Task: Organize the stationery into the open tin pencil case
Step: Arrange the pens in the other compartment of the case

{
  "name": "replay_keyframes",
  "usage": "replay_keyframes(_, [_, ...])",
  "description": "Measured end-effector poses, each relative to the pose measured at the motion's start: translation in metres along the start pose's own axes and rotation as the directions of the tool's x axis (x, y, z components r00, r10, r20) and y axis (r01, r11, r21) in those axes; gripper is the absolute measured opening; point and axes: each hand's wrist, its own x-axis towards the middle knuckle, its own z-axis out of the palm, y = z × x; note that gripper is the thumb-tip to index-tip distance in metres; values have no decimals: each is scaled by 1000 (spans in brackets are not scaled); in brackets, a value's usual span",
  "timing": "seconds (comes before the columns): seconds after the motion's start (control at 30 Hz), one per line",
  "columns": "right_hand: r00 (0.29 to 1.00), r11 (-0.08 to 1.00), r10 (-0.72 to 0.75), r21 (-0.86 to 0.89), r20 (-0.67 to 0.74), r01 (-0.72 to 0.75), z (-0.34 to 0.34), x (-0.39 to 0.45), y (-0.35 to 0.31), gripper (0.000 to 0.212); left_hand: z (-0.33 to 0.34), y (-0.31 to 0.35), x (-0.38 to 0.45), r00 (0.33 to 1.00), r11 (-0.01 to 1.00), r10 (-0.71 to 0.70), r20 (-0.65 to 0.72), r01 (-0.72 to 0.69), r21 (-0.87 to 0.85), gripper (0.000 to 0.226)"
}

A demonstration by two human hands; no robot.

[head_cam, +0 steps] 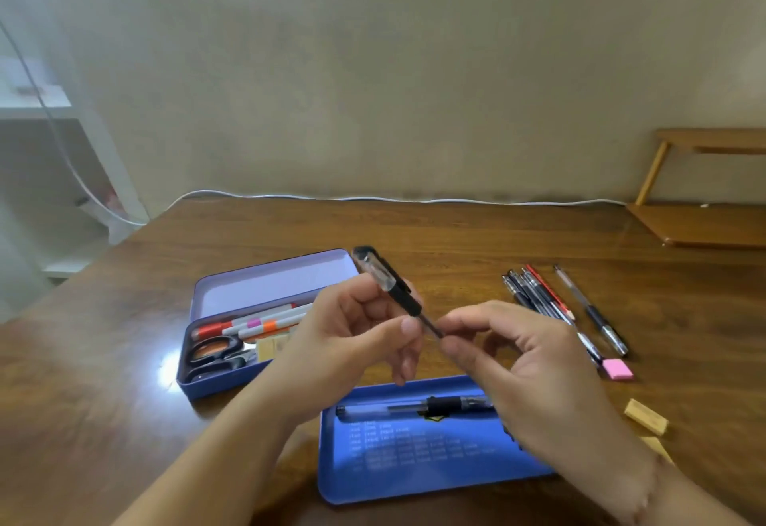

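- Head view: the person holds a black pen [389,291] in the air above the wooden table [456,235], between the two tins.
- The left hand [352,335] grasps the pen at its dark grip part, with thumb and fingers curled round it; the clear cap end points up and away.
- The right hand [526,364] pinches the thin tip end of the same pen between thumb and forefinger.
- The open tin pencil case [232,343] lies on the table to the left, just behind the left hand. Its lid [273,281] stands open at the far side.
- Inside the case I see markers [257,323] with orange and pink bands, black scissors [215,353] and a small beige eraser [267,349].
- A blue tray [414,459] lies near the person, under the hands. One pen with clear barrel [418,406] rests in it along the far edge.
- To the right on the table lies a group of pens [539,297], and one single pen [592,312] just beside them.
- A pink eraser [617,370] lies near the tips of these pens.
- Two beige erasers [646,422] lie nearer the right edge; the second is partly hidden by the right wrist.
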Motion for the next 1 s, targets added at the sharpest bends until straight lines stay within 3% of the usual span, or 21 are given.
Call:
replay_keyframes(0.1, [998, 987, -20, -158, 53, 28, -14, 4, 4, 17, -13, 2, 0, 994, 993, 10, -112, 4, 122, 26])
replay_keyframes(0.17, [982, 944, -52, -313, 183, 108, -21, 4, 9, 17, -23, 6, 0, 965, 948, 92, -244, -10, 319, 36])
replay_keyframes(0.27, [921, 855, -28, -469, 390, 224, -21, 0, 17, 10, -29, 7, -1, 957, 879, 85, -276, 58, 473, 29])
replay_keyframes(0.33, [895, 836, 14, -496, 446, 235, -20, -4, 17, 9, -27, 4, -2, 977, 783, 51, -208, 90, 616, 20])
replay_keyframes(0.47, [870, 817, 52, -521, 490, 245, -19, -7, 11, 13, -14, -5, -2, 985, 486, -125, 121, -46, 873, 17])
replay_keyframes(0.63, [856, 806, 82, -540, 510, 244, -22, -6, 8, 14, -10, -7, -1, 957, 457, -225, 182, -61, 887, 16])
replay_keyframes(1.0, [898, 729, -1, -614, 441, 302, -1, -8, 22, 6, -13, -5, 0, 947, 443, -305, 103, 45, 895, 17])
